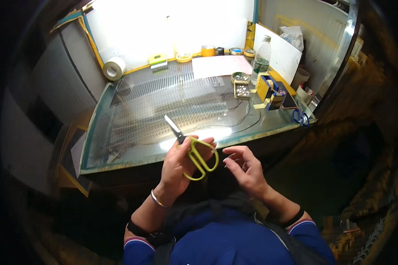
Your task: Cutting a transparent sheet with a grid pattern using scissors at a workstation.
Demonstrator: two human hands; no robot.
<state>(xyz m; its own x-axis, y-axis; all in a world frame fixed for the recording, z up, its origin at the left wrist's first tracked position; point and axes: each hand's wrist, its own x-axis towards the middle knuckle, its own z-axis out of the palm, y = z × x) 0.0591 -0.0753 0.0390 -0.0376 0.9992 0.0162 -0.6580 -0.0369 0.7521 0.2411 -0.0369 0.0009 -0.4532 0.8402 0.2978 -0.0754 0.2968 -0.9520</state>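
Observation:
My left hand (179,165) grips a pair of scissors with yellow-green handles (198,158); the metal blades point up and away over the front edge of the glass-topped table (119,150). My right hand (245,167) hovers just right of the handles, fingers curled, thumb and forefinger pinched together on something too small to make out. Both hands are just in front of the table's near edge. Thin dark wires (239,112) lie on the glass beyond them.
On the table lie perforated metal strips (163,106), a tape roll (114,68), a pink sheet (221,66), small tins of parts (242,85), a plastic bottle (262,57), a yellow tape dispenser (269,90) and blue scissors (300,117). Several tape rolls line the back edge.

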